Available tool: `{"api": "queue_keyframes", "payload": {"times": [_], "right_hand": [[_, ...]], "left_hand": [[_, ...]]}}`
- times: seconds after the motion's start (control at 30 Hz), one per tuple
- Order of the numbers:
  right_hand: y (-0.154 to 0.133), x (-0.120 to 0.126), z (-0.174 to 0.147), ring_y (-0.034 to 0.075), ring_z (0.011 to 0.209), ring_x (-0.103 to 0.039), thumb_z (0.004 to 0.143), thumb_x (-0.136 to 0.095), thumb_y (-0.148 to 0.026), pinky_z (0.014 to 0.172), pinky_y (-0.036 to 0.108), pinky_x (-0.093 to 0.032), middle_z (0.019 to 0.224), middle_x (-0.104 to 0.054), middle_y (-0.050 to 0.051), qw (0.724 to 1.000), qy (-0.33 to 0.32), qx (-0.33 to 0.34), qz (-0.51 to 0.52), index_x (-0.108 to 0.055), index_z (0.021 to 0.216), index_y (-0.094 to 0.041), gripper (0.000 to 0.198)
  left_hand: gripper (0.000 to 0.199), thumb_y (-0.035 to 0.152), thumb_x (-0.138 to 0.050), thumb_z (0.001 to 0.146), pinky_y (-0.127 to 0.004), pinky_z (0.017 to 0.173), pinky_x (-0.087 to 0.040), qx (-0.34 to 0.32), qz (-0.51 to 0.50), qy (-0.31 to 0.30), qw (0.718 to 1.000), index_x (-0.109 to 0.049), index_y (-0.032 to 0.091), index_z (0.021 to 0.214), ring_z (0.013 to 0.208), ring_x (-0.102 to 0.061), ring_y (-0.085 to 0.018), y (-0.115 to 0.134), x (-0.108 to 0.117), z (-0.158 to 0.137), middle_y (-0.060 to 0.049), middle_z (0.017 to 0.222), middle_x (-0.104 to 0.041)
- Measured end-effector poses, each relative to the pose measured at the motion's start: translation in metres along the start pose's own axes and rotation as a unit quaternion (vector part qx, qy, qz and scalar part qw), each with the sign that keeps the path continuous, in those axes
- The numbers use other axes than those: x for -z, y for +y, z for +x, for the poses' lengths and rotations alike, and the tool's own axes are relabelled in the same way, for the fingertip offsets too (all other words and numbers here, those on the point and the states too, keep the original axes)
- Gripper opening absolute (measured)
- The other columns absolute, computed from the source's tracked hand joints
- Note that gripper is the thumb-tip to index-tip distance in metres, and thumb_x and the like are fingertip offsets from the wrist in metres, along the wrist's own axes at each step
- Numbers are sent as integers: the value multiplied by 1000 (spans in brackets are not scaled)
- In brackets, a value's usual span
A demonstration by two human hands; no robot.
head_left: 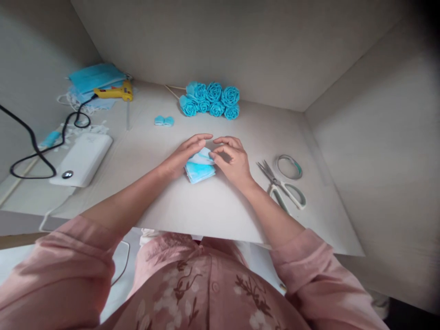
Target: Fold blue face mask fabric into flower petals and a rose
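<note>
In the middle of the table, a small stack of blue mask-fabric pieces point(200, 173) lies below my hands. Above it is a paler piece of mask fabric point(202, 156), its near edge overlapping the stack. My right hand point(235, 160) pinches this paler piece at its right edge between thumb and forefinger, the other fingers curved above. My left hand point(184, 155) is at the piece's left side with fingers stretched out and thumb alongside; its palm side is hidden.
Scissors point(280, 183) and a roll of tape point(289, 167) lie right. Blue fabric roses point(213, 98) and a small blue bow-shaped piece point(164, 121) are behind. At left are a yellow glue gun point(118, 91) with black cord, blue masks point(94, 78) and a white power bank point(84, 158).
</note>
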State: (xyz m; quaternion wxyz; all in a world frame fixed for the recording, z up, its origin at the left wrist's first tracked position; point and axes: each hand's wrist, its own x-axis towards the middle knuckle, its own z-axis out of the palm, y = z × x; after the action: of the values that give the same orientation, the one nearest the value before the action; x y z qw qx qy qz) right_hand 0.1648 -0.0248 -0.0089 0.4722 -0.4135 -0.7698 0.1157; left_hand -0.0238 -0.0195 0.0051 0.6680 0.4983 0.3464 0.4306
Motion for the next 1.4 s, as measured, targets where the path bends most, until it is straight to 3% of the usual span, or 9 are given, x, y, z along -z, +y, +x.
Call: {"api": "queue_keyframes", "payload": {"times": [0.1,0.23,0.47,0.6,0.9,1.07,1.23,1.4], "right_hand": [[0,-1,0,23,108,-63,88,-68,-28,99,44,-49,108,-74,4,1000,6,3,-20,-69,76,-25,13],[-3,1,1,22,107,-64,90,-66,-28,98,43,-49,107,-73,5,999,18,23,-14,-69,81,-25,10],[-12,4,1,26,118,-58,91,-64,-38,104,48,-46,118,-70,6,996,-21,79,-19,-69,96,-28,12],[-10,0,0,26,120,-57,90,-66,-31,105,48,-46,118,-70,4,996,-37,66,-38,-70,87,-28,6],[-8,-1,0,26,122,-56,88,-69,-29,106,49,-45,120,-68,3,993,-54,107,-8,-71,81,-27,8],[-4,-1,0,24,115,-61,89,-69,-28,102,46,-47,116,-70,5,998,-8,68,4,-69,82,-25,7],[-1,0,-1,22,106,-65,89,-68,-28,98,42,-50,106,-74,5,1000,17,-10,7,-66,80,-24,10],[1,-1,0,21,102,-67,89,-67,-26,95,41,-51,101,-75,4,999,26,-31,-2,-64,78,-24,11]], "left_hand": [[62,41,-80,72,-24,66,-45,7,6,-20,1000,-62,21,128,71,-62,-14,3,0,-1,-1,88,-67],[60,22,-74,65,-23,62,-44,0,-22,-6,1000,-63,18,123,66,-60,-12,3,3,1,1,85,-66],[57,20,-71,66,-24,65,-46,1,-50,24,998,-62,18,123,73,-64,-15,0,8,4,-2,91,-70],[59,19,-73,65,-23,64,-46,5,-68,23,997,-61,17,123,67,-62,-12,1,5,3,0,88,-69],[59,14,-68,67,-22,63,-46,37,-102,67,992,-60,16,126,68,-60,-12,7,2,2,2,82,-65],[41,32,-64,80,-24,65,-45,7,-37,68,997,-66,17,119,72,-59,-15,4,-1,3,-1,86,-65],[56,59,-63,84,-25,59,-42,4,-42,42,998,-64,19,124,64,-54,-15,2,-4,0,0,73,-55],[70,32,-83,67,-22,62,-43,-2,-27,-8,1000,-58,20,131,67,-56,-12,3,-3,-2,1,83,-60]]}}
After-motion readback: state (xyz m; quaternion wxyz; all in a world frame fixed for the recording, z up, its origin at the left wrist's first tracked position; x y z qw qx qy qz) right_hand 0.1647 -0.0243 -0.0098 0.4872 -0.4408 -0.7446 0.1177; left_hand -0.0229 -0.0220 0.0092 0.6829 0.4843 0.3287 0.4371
